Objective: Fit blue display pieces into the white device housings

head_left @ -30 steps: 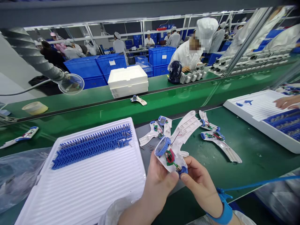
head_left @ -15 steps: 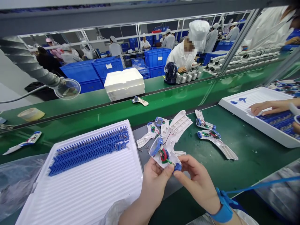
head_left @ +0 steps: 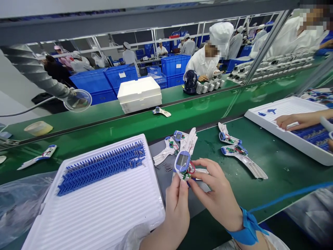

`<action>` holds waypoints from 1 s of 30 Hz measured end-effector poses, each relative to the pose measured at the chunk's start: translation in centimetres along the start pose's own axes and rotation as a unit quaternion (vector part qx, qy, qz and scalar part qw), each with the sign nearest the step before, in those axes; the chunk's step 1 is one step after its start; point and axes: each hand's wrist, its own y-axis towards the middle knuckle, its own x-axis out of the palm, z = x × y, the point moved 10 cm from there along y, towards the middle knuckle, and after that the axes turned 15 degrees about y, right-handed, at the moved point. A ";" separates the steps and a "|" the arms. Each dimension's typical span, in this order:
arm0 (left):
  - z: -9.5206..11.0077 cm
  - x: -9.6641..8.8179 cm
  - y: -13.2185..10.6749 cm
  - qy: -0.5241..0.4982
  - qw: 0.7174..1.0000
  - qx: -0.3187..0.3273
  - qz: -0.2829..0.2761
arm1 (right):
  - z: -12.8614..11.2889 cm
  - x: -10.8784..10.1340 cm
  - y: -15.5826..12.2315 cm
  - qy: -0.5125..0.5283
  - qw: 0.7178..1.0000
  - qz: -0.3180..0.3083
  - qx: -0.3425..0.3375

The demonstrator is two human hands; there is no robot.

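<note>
Close in front of me, both hands hold an open white infrared thermometer half-shell [head_left: 183,162] with a blue-framed screen, red wires and a green circuit board. My left hand [head_left: 178,203] pinches its lower end between thumb and fingers. My right hand [head_left: 217,189] is closed on its right side, fingertips by the red wire and board; the exact grip spot is partly hidden. Behind it on the grey mat [head_left: 162,184] lie another half-shell [head_left: 166,151] and several small springs [head_left: 168,167]. A blue band circles my right wrist.
To the left stands a white ribbed tray [head_left: 104,215] with rows of blue parts [head_left: 101,166]. Two half-shells [head_left: 240,158] lie on the right. A co-worker's hand [head_left: 291,121] reaches into another white tray [head_left: 260,119]. One half-shell [head_left: 162,111] sits on the green conveyor [head_left: 125,125].
The held half-shell has been tilted and turned, so its screen now faces me and its long handle no longer shows upright. My right fingers have moved up along its side.
</note>
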 end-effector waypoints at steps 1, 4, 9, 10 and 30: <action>0.2 -0.1 -0.1 0.030 1.000 0.009 0.002 | 0.2 0.0 0.1 0.003 1.000 -0.001 0.007; 1.2 0.1 -0.5 0.072 0.996 0.049 -0.006 | 0.0 0.2 0.2 0.006 1.000 -0.003 0.006; 1.2 0.1 -0.5 0.080 0.995 0.056 0.003 | -0.2 0.6 0.2 0.011 1.000 0.006 -0.005; 0.7 0.0 -0.3 0.056 0.998 0.040 0.007 | -0.1 0.7 0.2 0.009 1.000 0.013 -0.004; -3.1 3.9 -1.2 -0.219 0.931 -0.277 -0.093 | 13.6 -7.4 -4.2 0.350 0.862 0.104 0.351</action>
